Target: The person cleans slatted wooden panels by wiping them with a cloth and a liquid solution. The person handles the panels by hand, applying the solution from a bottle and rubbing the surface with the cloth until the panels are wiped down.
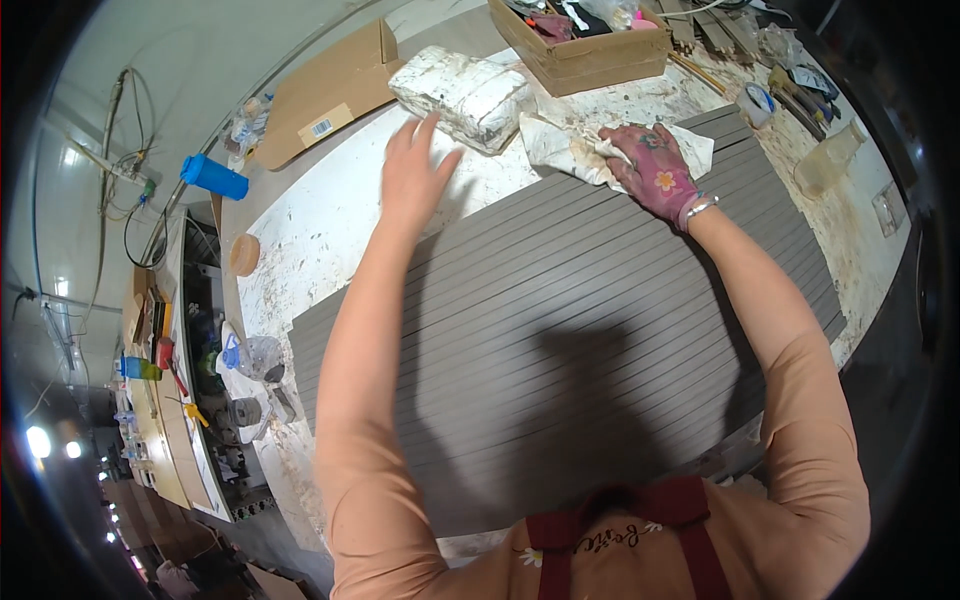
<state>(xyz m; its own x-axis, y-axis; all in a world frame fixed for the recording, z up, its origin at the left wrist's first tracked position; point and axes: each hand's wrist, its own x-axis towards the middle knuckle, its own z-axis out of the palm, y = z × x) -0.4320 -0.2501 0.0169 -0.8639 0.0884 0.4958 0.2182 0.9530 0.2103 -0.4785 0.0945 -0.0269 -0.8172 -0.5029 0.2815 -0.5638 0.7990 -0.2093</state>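
Note:
Side by side across the table lie many long grey strips [560, 290], forming one wide ribbed sheet. At their far edge, my right hand [655, 172], in a pink glove with a flower pattern, presses on a stained white cloth [560, 150], its fingers curled over the fabric. Part of the cloth spreads out to both sides of the glove. My bare left hand [415, 172] hovers beyond the strips with fingers spread, holding nothing. Just past its fingertips sits a dirty white wrapped bundle [465, 95].
A cardboard box [590, 65] of odds and ends stands at the back, with a flattened carton [330, 95] to its left. A blue bottle [213, 177] and a tape roll [244, 255] are on the left. On the right are another roll [756, 104] and a clear bottle [830, 162].

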